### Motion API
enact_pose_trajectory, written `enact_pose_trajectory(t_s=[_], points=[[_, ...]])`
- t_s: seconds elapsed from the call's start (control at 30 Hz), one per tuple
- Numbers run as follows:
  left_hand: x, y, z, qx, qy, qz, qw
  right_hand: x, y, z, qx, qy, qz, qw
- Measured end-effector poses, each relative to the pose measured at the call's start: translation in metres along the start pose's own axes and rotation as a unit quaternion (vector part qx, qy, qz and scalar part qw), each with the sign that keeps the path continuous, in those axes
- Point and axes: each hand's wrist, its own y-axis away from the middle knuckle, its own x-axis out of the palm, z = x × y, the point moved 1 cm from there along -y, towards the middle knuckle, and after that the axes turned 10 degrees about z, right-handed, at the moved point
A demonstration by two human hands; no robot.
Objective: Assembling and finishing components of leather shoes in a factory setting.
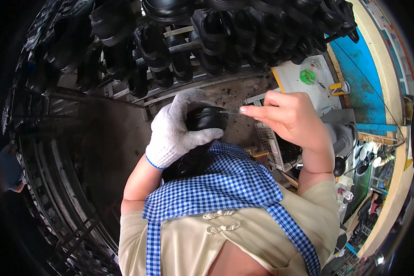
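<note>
My left hand (172, 131), in a white knitted glove with a blue cuff edge, is wrapped round a black shoe (207, 120) in front of my blue checked apron. The shoe's rounded end points to the right. From that side my bare right hand (293, 117) reaches in, thumb and fingers pinched on a thin, slim metal tool (231, 112). Its tip meets the shoe along its upper edge. The exact kind of tool is too small to make out, and much of the shoe is hidden by the glove.
Racks of black shoes (211, 34) hang close ahead. At the right, a white table (315, 64) bears a green round container (307, 77) and a yellow-and-white roll (339, 88). A pale crate (270, 142) stands below my right forearm. Another person (11, 168) shows at the far left.
</note>
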Motion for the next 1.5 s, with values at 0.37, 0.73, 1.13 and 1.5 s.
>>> enact_pose_trajectory(t_s=[0.37, 0.73, 1.13, 1.5], points=[[0.015, -0.003, -0.01, 0.036, -0.041, 0.059, 0.997, -0.014, -0.027, 0.031, -0.084, 0.115, 0.138, 0.98], [0.006, 0.008, -0.004, 0.016, -0.023, 0.047, 0.999, -0.011, -0.008, 0.012, -0.054, 0.019, 0.063, 0.996], [-0.017, 0.004, 0.028, 0.007, 0.26, -0.079, 0.962, 0.054, -0.009, -0.02, 0.044, -0.275, -0.072, 0.958], [-0.015, -0.021, 0.088, 0.084, 0.579, -0.215, 0.782, 0.255, 0.041, -0.027, 0.258, -0.822, 0.059, 0.504]])
